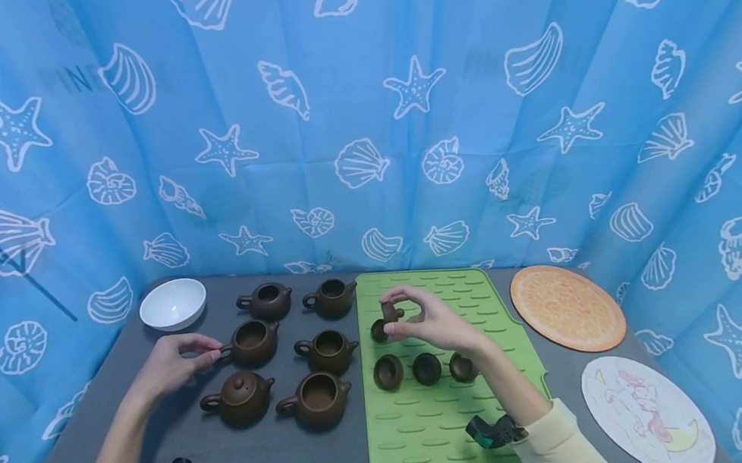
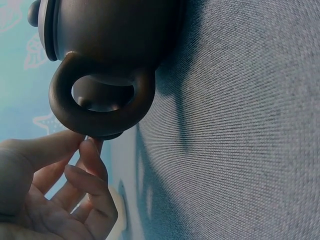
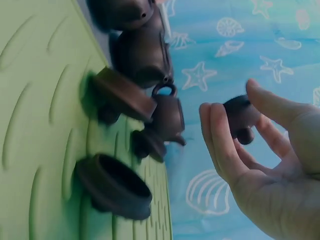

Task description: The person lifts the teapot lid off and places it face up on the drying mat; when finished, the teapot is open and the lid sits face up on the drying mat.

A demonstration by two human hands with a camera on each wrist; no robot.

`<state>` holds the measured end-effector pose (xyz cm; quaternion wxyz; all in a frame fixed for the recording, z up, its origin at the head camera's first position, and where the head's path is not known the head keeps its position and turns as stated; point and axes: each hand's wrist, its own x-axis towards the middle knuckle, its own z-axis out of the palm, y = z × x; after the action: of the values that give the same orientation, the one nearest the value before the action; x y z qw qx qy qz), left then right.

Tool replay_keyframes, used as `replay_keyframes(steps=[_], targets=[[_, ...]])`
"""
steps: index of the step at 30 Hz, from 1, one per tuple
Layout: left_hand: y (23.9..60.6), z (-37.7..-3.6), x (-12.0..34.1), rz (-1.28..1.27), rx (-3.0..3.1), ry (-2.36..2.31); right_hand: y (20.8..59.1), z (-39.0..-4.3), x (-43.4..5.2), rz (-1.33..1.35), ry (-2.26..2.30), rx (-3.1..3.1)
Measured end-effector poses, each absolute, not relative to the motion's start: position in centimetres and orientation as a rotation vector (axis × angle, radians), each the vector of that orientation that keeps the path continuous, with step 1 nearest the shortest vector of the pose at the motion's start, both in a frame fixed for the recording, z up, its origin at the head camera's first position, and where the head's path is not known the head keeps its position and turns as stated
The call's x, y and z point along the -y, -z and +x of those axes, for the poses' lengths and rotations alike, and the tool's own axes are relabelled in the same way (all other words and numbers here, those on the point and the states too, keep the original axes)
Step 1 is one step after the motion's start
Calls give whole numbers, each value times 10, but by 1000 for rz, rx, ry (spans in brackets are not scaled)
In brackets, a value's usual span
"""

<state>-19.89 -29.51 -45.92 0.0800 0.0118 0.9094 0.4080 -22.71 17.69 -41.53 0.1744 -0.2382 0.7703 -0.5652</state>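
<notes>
My left hand [image 1: 176, 364] pinches the handle of a brown, lidless teapot [image 1: 253, 343] in the left column. In the left wrist view a lidded teapot [image 2: 115, 35] stands in front and covers most of that grip. Above the green mat, my right hand [image 1: 432, 320] holds a small brown teapot lid [image 3: 242, 117] between thumb and fingers, tilted on edge with its knob to the side. Upturned lids lie on the mat below, including a lid [image 1: 388, 372] and a dark lid [image 1: 426, 369]. Another lid [image 1: 378, 330] sits right beside my right fingertips.
More lidless teapots stand around, such as the back teapot [image 1: 267, 302] and front teapot [image 1: 318, 399]. A white bowl [image 1: 173, 305] is at the back left. Right of the green mat [image 1: 430, 446] lie an orange round mat [image 1: 568, 308] and a white round mat with a drawing [image 1: 646, 414].
</notes>
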Motion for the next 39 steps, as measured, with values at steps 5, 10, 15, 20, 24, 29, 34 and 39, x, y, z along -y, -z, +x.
replay_keyframes(steps=[5, 10, 15, 20, 24, 29, 34, 39], targets=[[460, -199, 296, 28, -2716, -1224, 421, -231, -188, -627, 1588, -2200], [460, -199, 295, 21, -2716, -1225, 431, -237, -200, -565, 1574, -2182], [459, -198, 294, 20, -2724, -1225, 438, -245, -210, -535, 1549, -2147], [460, -197, 294, 19, -2731, -1226, 443, -252, -216, -487, 1507, -2151], [462, -198, 294, 13, -2728, -1224, 447, -255, -219, -464, 1458, -2196], [462, -199, 294, 3, -2726, -1222, 448, -255, -221, -471, 1365, -2263], [463, -199, 294, 12, -2731, -1229, 448, -255, -221, -468, 1299, -2292], [463, -198, 295, 23, -2740, -1233, 447, -258, -222, -515, 1248, -2295]])
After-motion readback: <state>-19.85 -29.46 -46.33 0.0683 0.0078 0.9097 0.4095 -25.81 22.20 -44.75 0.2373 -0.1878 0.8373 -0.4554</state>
